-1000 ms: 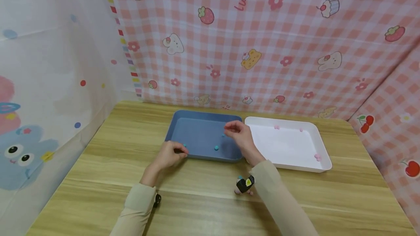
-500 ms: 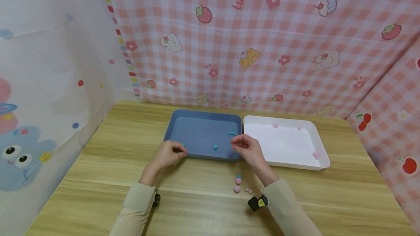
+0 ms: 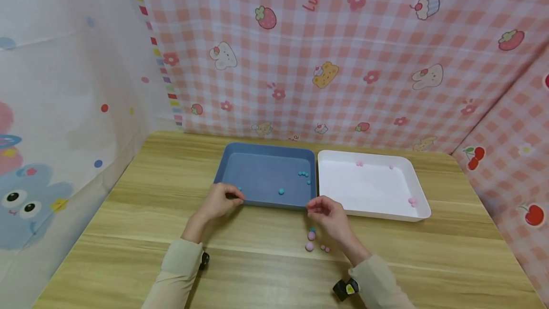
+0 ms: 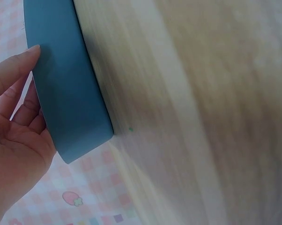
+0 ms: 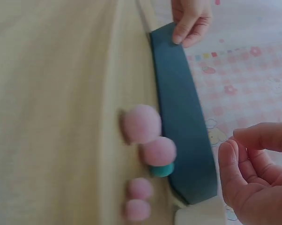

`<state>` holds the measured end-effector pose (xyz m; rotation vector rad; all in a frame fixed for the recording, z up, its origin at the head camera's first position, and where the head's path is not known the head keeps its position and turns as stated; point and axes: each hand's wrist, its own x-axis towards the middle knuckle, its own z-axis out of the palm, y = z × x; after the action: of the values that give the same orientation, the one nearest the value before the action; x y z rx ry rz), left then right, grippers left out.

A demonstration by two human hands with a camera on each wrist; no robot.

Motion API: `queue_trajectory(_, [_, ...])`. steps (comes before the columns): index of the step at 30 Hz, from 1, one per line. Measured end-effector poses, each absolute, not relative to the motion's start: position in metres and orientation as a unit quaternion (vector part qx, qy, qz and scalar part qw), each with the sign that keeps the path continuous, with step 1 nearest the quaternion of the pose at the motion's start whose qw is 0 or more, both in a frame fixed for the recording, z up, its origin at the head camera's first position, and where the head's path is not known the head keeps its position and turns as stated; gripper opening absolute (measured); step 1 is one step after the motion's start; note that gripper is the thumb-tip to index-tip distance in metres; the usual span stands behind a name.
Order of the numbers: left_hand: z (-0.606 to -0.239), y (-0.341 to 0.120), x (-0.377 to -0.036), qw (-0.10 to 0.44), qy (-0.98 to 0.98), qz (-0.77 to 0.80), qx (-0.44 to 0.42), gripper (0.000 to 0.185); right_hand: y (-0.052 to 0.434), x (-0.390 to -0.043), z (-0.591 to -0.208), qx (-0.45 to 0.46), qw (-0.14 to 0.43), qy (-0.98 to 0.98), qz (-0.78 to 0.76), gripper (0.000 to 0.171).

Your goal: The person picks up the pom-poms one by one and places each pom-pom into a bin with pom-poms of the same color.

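My left hand (image 3: 223, 200) grips the near left rim of a blue tray (image 3: 261, 149); its thumb lies on the tray's outer wall (image 4: 68, 93), and its fingers (image 5: 190, 21) curl over the corner. Several small teal balls (image 3: 303, 174) lie in that tray. My right hand (image 3: 323, 210) hovers just in front of the tray's near right corner with fingers loosely curled, and I see nothing in it (image 5: 253, 168). Right below it on the table sit two larger pink pompoms (image 5: 141, 123), a teal one (image 5: 160, 169) and two small pink ones (image 5: 140, 188).
A white tray (image 3: 422, 204) stands right of the blue tray, touching it, with a few pink balls (image 3: 412, 200) inside. Printed cloth walls close in the wooden table (image 3: 128, 252) at the back, left and right.
My right hand has drawn back from over the blue tray to the table by the loose pompoms. More teal balls now lie in the tray's right part. My left hand has stayed put.
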<state>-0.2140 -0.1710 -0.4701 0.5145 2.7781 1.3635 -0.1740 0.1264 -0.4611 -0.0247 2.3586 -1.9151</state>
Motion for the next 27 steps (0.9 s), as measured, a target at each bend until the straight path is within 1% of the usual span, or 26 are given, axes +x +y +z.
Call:
queue_trajectory(4, [-0.47,-0.171,-0.214,0.004,0.885,0.435,0.165,0.006,0.127,-0.17,-0.468,-0.003,0.059,0.779,-0.625,0.015])
queue_trajectory(13, [-0.47,-0.171,-0.214,0.002,0.884,0.437,0.166,0.006,0.128,-0.165,-0.482,-0.013,0.05,0.792,-0.608,0.019])
queue_trajectory(23, [-0.47,-0.171,-0.214,0.005,0.885,0.437,0.162,0.006,0.13,-0.164,-0.486,-0.041,0.072,0.813,-0.576,0.027])
queue_trajectory(27, [-0.471,-0.171,-0.214,0.0,0.886,0.436,0.16,0.006,0.131,-0.164,-0.488,-0.039,0.094,0.818,-0.566,0.031])
